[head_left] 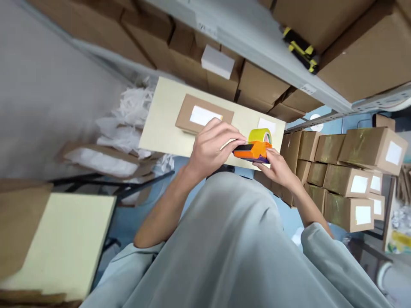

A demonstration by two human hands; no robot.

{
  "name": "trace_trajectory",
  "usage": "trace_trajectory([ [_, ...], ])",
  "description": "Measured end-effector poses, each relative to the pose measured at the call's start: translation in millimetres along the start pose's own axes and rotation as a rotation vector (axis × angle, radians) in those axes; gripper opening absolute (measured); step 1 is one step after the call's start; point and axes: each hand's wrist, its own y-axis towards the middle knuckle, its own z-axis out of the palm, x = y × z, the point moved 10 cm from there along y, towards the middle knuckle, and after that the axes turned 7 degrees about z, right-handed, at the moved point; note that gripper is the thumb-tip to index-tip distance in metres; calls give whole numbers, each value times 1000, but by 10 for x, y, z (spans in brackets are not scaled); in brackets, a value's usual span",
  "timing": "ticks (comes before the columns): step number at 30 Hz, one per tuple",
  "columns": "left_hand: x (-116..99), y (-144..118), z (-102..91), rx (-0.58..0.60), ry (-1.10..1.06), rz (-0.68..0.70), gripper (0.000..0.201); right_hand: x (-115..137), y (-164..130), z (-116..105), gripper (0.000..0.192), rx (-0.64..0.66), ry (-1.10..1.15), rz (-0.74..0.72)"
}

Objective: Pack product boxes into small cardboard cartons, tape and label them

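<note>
An orange tape dispenser [253, 150] with a yellow-green tape roll [259, 134] on it is held over the front edge of the pale table [167, 111]. Around its right end closes my right hand [278, 167]. At the dispenser's left end is my left hand [214, 145], thumb and fingertips pinched together; they seem to be on the tape's free end, though that part is small. Behind my left hand lies a closed cardboard box [186, 113] with a white label [203, 115], partly covered by the hand.
A shelf [231, 38] full of cardboard boxes runs behind the table, with a black and yellow cutter [300, 49] on its beam. Stacked labelled boxes [346, 179] stand at right. Crumpled white paper [128, 115] is piled at left, near another pale tabletop [70, 235].
</note>
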Motion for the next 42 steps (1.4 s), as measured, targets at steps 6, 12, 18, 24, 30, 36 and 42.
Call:
trace_trajectory([
  [6,848,-1856,458,-231,-11,-472,32,-692,-281,1056,43,464,-121,140],
  [12,1115,-2724,826,-376,41,-689,36,-983,-335,1542,38,747,-194,180],
  [18,1645,-2679,629,-435,77,-668,39,-1330,-167,1333,54,699,-394,211],
  [24,2401,-2425,720,-492,-65,-679,23,-1572,266,1476,64,375,-576,178],
  [30,2831,-2462,932,-766,-275,-784,17,-1718,332,1854,56,361,-829,296],
  [36,2911,-2461,1094,-874,-316,-847,21,-1758,385,1953,54,290,-799,362],
  [42,3030,-2493,1345,-954,-266,-957,46,-1744,432,1978,56,232,-766,385],
])
